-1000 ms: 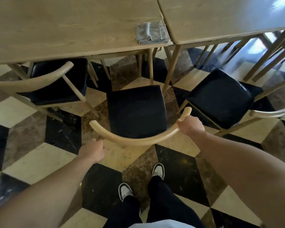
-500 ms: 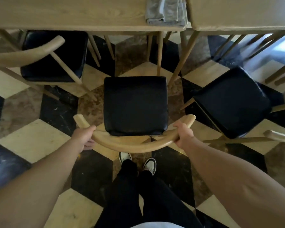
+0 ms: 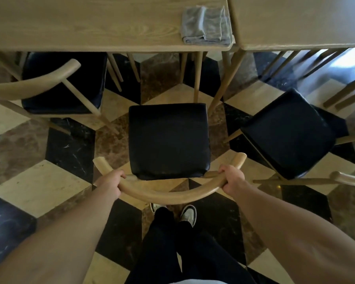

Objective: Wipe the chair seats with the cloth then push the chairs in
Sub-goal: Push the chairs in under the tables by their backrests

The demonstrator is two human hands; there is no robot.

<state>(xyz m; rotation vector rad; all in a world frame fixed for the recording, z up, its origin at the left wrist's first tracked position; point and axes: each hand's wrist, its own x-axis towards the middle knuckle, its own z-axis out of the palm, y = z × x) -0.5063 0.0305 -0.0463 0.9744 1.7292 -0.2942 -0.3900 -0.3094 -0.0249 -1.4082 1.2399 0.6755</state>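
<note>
The middle chair (image 3: 168, 140) has a black padded seat and a curved wooden backrest (image 3: 170, 194). It stands pulled out from the table, right in front of me. My left hand (image 3: 110, 184) grips the backrest near its left end. My right hand (image 3: 232, 179) grips it near the right end. A folded grey cloth (image 3: 206, 25) lies on the wooden table (image 3: 90, 23) near its right front corner, in neither hand.
A left chair (image 3: 62, 85) sits partly under the table. A right chair (image 3: 289, 132) stands angled and pulled out, beside a second table (image 3: 299, 21). Table legs stand just beyond the middle seat. My legs and shoes are behind the chair on the chequered floor.
My left hand rose from beside the chair and took hold of the backrest. I stepped in behind the chair, which now stands square to the table.
</note>
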